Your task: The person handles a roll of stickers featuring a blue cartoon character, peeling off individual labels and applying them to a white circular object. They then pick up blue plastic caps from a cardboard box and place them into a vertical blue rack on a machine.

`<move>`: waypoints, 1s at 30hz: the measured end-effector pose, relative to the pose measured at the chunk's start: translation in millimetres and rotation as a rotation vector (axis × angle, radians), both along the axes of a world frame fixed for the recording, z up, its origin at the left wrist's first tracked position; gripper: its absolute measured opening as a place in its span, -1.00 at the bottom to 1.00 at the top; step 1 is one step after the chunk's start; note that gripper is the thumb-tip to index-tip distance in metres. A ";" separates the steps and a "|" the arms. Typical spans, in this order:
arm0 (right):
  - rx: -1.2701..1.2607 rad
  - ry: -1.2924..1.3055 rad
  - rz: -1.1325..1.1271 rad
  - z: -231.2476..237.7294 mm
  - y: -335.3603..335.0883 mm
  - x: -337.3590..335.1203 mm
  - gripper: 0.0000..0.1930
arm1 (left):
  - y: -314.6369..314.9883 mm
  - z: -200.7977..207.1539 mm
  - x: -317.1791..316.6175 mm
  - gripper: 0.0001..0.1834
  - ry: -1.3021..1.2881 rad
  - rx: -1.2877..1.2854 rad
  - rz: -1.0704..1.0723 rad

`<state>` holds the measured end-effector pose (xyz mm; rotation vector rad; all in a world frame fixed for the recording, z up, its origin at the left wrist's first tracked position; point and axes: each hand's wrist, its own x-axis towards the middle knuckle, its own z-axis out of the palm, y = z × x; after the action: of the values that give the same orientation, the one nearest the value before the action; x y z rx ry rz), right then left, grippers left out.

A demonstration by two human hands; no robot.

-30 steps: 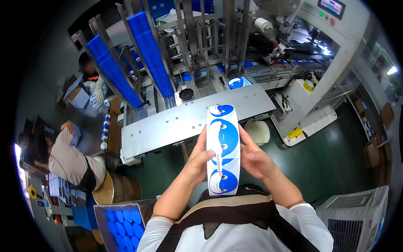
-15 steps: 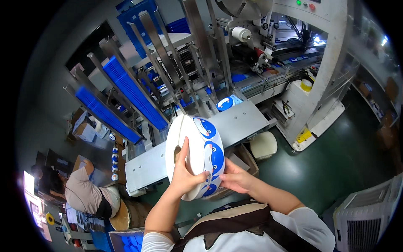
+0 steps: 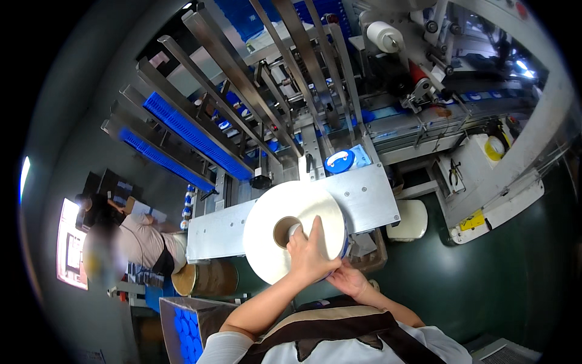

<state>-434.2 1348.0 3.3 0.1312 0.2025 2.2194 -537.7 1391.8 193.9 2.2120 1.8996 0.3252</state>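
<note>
Left hand [image 3: 308, 252] clasps the big white roll [image 3: 267, 242]: one finger stretched along its face, others bent into the cardboard core [image 3: 281, 233]. Right hand [image 3: 350, 280] at the roll's lower right rim, fingers partly hidden; cannot tell how far closed. Roll is before the person's body, overlapping the metal plate [image 3: 371, 193] in view.

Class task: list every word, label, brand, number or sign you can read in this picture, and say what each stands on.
No text is legible.
Roll: its pale upper side shows no print.
Blue disc: a white picture; no words legible.
Yellow patch, right: any marks too small.
Bright panel, far left: too blurred.
</note>
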 end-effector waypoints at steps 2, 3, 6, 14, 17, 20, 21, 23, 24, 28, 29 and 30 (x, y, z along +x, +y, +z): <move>-0.053 -0.075 0.014 3.5 4.5 12.1 -0.63 | 4.5 -1.5 10.5 0.15 -0.028 -0.012 0.035; -0.058 -0.062 0.017 3.6 6.8 16.8 -0.66 | 8.0 -2.0 15.1 0.15 -0.042 -0.019 0.048; -0.120 -0.149 0.055 20.9 20.9 29.0 -0.75 | 16.8 -2.9 23.0 0.16 -0.034 -0.038 0.114; 0.241 -1.280 -0.634 73.3 33.0 62.3 -0.77 | 35.3 9.5 17.7 0.29 -0.149 -0.235 0.121; 0.595 -1.514 -0.759 97.5 50.8 77.7 -0.59 | 10.2 18.2 -2.2 0.30 0.119 -0.176 -0.193; 0.780 -1.806 -0.774 102.6 55.6 64.9 -0.58 | 2.4 12.9 -17.5 0.26 0.210 -0.075 -0.306; 0.799 -1.829 -0.816 101.5 57.3 60.8 -0.57 | 0.9 12.7 -19.2 0.25 0.163 -0.036 -0.302; 0.797 -1.795 -0.839 102.3 60.0 59.5 -0.54 | -2.1 12.4 -18.7 0.23 0.136 0.021 -0.281; 0.780 -1.741 -0.817 104.5 64.7 61.3 -0.53 | 0.4 12.1 -14.6 0.22 0.111 0.032 -0.250; 0.830 -1.711 -0.751 105.1 89.4 70.9 -0.50 | 5.5 -2.2 9.2 0.20 0.073 0.042 -0.098; 0.861 -1.675 -0.800 102.9 99.9 72.0 -0.53 | 7.0 -4.1 16.9 0.19 0.066 0.033 -0.049; 0.803 -1.639 -0.694 102.1 106.0 76.9 -0.55 | 9.6 -4.6 24.0 0.19 0.065 0.045 -0.021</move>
<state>-357.3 1454.1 105.4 -0.9901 -1.3728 1.0318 -513.7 1401.3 189.3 2.2972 1.9179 0.2998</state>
